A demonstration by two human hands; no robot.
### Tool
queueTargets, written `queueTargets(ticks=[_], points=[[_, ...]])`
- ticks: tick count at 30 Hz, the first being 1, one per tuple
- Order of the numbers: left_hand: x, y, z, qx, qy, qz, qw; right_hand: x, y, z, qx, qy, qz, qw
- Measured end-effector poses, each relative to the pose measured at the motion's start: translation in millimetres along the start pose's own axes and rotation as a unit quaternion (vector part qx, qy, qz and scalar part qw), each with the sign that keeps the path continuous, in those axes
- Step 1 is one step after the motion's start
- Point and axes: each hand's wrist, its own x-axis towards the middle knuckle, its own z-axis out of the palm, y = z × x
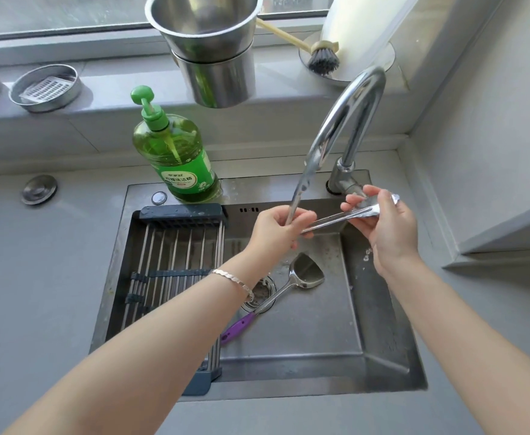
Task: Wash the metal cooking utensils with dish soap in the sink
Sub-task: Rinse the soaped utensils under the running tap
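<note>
**Two hands, one utensil under the tap**

Two hands hold one long metal utensil (pixel 336 218) nearly level over the sink (pixel 380 309), below the single faucet (pixel 348 120). The left hand (pixel 273 230) curls its fingers round one end, and the right hand (pixel 389 227) pinches the other. One purple-handled spatula (pixel 306 273) lies in the basin, across the drain. One green soap bottle (pixel 179 158) stands on the rim. Two steel pots (pixel 213 58) are stacked on the sill.
</note>
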Motion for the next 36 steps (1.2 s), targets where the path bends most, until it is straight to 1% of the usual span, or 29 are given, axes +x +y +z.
queueTargets(ticks=[2, 4, 6, 8, 10, 12, 14, 17, 20, 23, 27, 28, 30, 33, 36], points=[[-0.3, -3.0, -0.2, -0.028, 0.023, -0.020, 0.999, -1.3, 0.1, -3.0, 0.012, -0.015, 0.008, 1.000], [-1.1, -9.9, -2.6, -0.037, 0.046, -0.046, 0.997, -4.2, 1.2, -4.1, 0.033, -0.065, 0.016, 0.997], [-3.8, -18.9, -5.4, -0.048, 0.047, -0.081, 0.994, -6.3, 5.0, -2.0, 0.051, -0.111, 0.026, 0.992], [-8.2, -26.2, -8.9, -0.045, 0.023, -0.123, 0.991, -5.7, 11.2, 3.5, 0.048, -0.127, 0.050, 0.990], [-12.7, -30.8, -12.4, -0.046, -0.020, -0.153, 0.987, -5.4, 18.5, 11.9, 0.062, -0.147, 0.107, 0.981], [-14.3, -34.7, -16.2, -0.056, -0.054, -0.164, 0.983, -10.1, 22.5, 22.4, 0.070, -0.191, 0.174, 0.964], [-14.5, -35.5, -19.4, -0.058, -0.075, -0.169, 0.981, -15.4, 25.5, 32.1, 0.062, -0.227, 0.199, 0.951], [-12.7, -35.5, -22.1, -0.050, -0.088, -0.163, 0.981, -18.2, 28.7, 43.3, 0.049, -0.239, 0.180, 0.953], [-12.2, -39.0, -28.1, -0.056, -0.073, -0.163, 0.982, -19.4, 33.8, 52.6, 0.007, -0.243, 0.144, 0.959], [-13.2, -44.6, -35.1, -0.070, -0.057, -0.180, 0.979, -22.7, 39.5, 60.7, -0.039, -0.257, 0.115, 0.959], [-14.2, -50.0, -43.9, -0.132, -0.055, -0.212, 0.967, -23.1, 39.9, 69.8, -0.134, -0.289, 0.064, 0.946], [-13.7, -49.3, -45.3, -0.142, -0.058, -0.215, 0.965, -22.1, 38.0, 71.5, -0.149, -0.290, 0.056, 0.944], [-12.0, -43.9, -45.9, -0.132, -0.059, -0.222, 0.964, -18.8, 32.7, 71.0, -0.140, -0.273, 0.061, 0.950], [-6.0, -31.6, -47.7, -0.094, -0.048, -0.245, 0.964, -6.2, 27.2, 49.2, -0.129, -0.187, 0.092, 0.969], [3.3, -20.3, -52.9, -0.048, -0.037, -0.247, 0.967, 4.0, 35.3, 7.4, -0.163, -0.110, 0.143, 0.970]])
